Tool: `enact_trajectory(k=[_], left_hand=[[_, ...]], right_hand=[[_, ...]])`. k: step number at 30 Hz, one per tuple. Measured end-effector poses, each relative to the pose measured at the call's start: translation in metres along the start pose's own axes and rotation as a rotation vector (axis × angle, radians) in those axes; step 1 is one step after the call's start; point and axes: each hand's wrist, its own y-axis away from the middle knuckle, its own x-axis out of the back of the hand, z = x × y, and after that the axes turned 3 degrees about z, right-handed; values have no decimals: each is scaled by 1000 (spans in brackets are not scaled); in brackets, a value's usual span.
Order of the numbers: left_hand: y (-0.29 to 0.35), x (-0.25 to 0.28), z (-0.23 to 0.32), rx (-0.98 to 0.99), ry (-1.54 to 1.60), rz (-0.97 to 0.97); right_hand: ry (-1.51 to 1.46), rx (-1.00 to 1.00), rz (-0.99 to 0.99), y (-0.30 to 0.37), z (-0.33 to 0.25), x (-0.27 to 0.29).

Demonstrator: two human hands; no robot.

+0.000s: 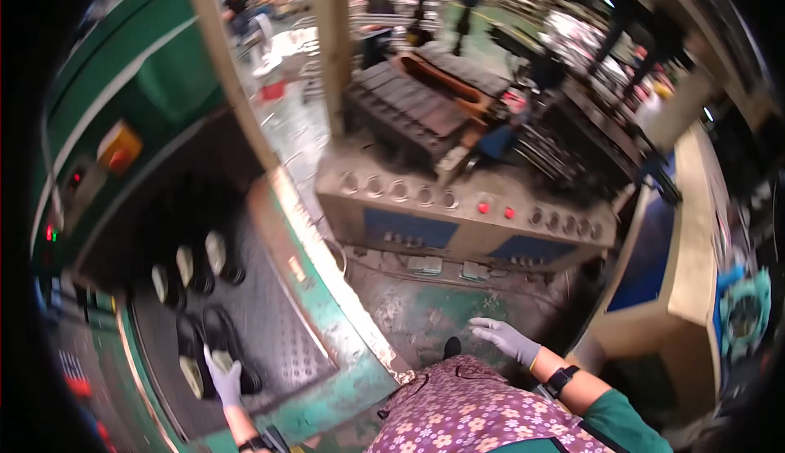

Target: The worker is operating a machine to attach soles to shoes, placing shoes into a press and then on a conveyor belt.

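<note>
My left hand (224, 377), in a pale glove, reaches onto the dark textured bed of a green machine. Its thumb and fingers are around the near end of a black shoe (219, 327) with a pale inside. Close beside it on the left lies another black shoe (190, 340). Farther in stand three more dark shoes with pale parts, among them one shoe (216, 253) on the right. My right hand (509, 342), also gloved, hangs in the air in front of my flowered apron (474, 408). Its fingers are stretched out and hold nothing.
The machine's worn green edge (347, 363) runs between my hands. Ahead stands a beige machine (343, 208) with knobs, red buttons and dark moulds. A beige cabinet (691, 289) and a turquoise object (748, 314) are at the right. An orange-red button box (119, 152) is at the left.
</note>
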Motion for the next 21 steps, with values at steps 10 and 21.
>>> enact_trajectory(k=[10,21], left_hand=[[-10,33,44,44,-358,11],[131,-198,249,-379,-466,-73]], right_hand=[[-462,-150,129,23,87,41],[-812,-413,499,55,268,131]])
